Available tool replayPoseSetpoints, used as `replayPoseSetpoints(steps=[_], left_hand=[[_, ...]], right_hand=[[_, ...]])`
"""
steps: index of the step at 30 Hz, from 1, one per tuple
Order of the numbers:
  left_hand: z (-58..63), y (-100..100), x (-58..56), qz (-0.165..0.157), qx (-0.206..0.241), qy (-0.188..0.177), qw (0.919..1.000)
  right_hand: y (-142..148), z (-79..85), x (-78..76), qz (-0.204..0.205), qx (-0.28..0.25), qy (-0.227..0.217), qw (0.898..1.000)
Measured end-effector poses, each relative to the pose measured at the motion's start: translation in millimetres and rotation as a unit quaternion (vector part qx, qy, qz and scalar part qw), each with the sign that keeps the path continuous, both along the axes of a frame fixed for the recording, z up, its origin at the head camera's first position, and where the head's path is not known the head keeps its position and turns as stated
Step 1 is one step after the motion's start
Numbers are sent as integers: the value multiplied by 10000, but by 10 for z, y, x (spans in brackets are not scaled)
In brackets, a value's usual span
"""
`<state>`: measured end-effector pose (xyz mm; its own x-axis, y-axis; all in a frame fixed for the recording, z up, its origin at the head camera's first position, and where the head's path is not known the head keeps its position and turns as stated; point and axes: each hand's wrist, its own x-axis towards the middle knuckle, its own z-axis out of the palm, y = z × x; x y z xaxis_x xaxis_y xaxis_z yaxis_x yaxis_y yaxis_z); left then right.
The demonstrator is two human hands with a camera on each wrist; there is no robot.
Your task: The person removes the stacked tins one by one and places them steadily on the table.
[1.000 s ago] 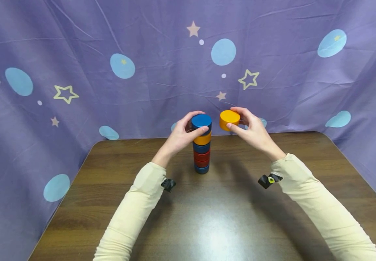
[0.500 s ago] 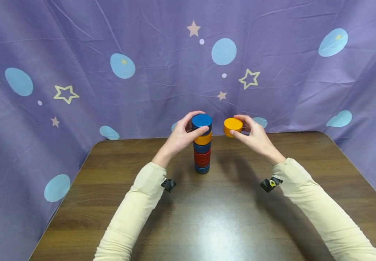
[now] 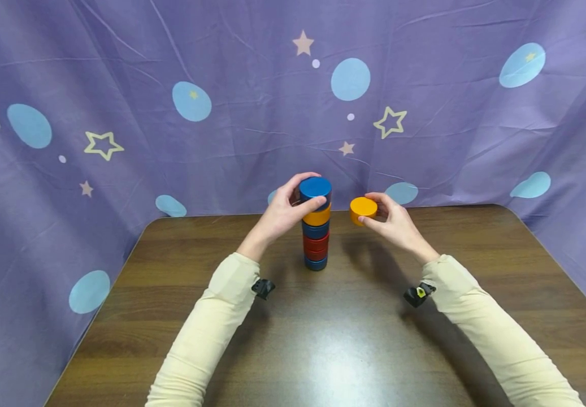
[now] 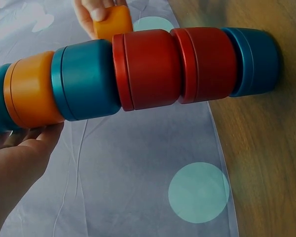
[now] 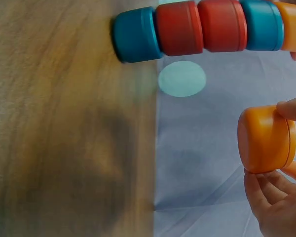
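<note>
Several small round lidded jars form an upright stack on the table. A blue jar tops it, over an orange jar, another blue jar, two red jars and a blue jar at the bottom. My left hand grips the top blue jar, thumb in front and fingers behind. To the right of the stack and apart from it, my right hand holds a second orange jar in the air, between thumb and fingers. The left wrist view cuts off the stack's top.
The brown wooden table spreads around and in front of the stack. Behind it hangs a purple curtain with stars and blue ovals, close to the table's back edge.
My right hand has lowered the orange jar and shifted it slightly right, away from the top of the stack. The left hand and the stack stay in place.
</note>
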<state>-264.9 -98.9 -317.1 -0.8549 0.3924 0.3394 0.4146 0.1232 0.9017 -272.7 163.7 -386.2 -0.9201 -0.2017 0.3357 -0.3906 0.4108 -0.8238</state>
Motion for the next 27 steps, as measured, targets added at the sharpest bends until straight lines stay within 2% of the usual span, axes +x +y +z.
replayPoseSetpoints(steps=[8, 13, 27], left_hand=[[-2, -8, -4, -30, 25, -70, 10000], [3, -10, -7, -10, 3, -90, 10000], [7, -4, -12, -53, 20, -86, 9999]], right_hand=[[55, -154, -14, -74, -172, -276, 9994], [74, -266, -31, -81, -197, -281, 9994], [10, -612, -64, -177, 181, -564, 9981]])
